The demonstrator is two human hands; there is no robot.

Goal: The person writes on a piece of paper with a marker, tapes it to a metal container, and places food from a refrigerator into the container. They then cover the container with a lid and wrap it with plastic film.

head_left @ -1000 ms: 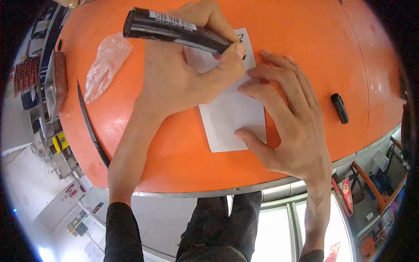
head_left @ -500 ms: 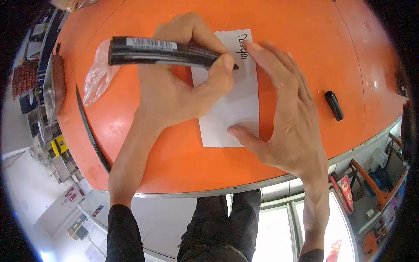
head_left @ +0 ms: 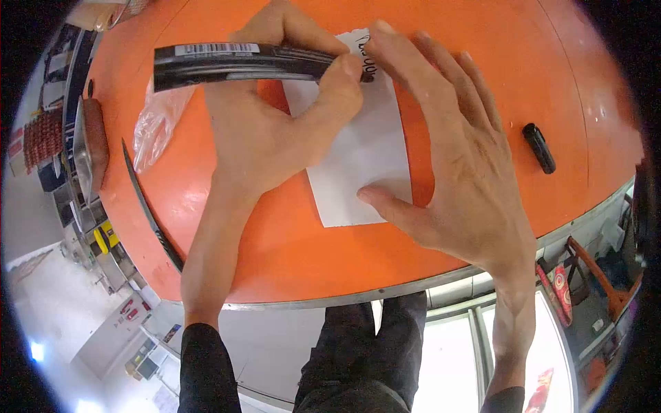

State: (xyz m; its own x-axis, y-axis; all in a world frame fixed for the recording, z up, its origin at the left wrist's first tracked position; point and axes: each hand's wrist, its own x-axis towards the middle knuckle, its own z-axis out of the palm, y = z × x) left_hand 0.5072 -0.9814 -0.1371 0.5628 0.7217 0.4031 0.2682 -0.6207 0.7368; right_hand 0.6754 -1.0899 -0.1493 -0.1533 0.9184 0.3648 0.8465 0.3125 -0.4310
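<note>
A thick black marker [head_left: 241, 65] with a barcode label is gripped in my left hand [head_left: 275, 117], its tip on the white paper [head_left: 361, 165] near the end of some black handwriting. The paper lies on the orange table. My right hand [head_left: 458, 144] rests at the paper's right side with fingers spread, index fingertip near the writing and thumb on the lower part of the sheet. It holds nothing. Off to the right on the table lies the black marker cap [head_left: 538, 148].
A knife [head_left: 148, 206] and a clear plastic bag [head_left: 157, 127] lie on the orange table [head_left: 289, 255] at the left. A metal tray [head_left: 89, 144] stands by the left edge. A chair [head_left: 599, 275] is at the lower right.
More black letters show on the paper, and the marker has shifted slightly up and left. The paper appears higher and somewhat tilted as the view has moved.
</note>
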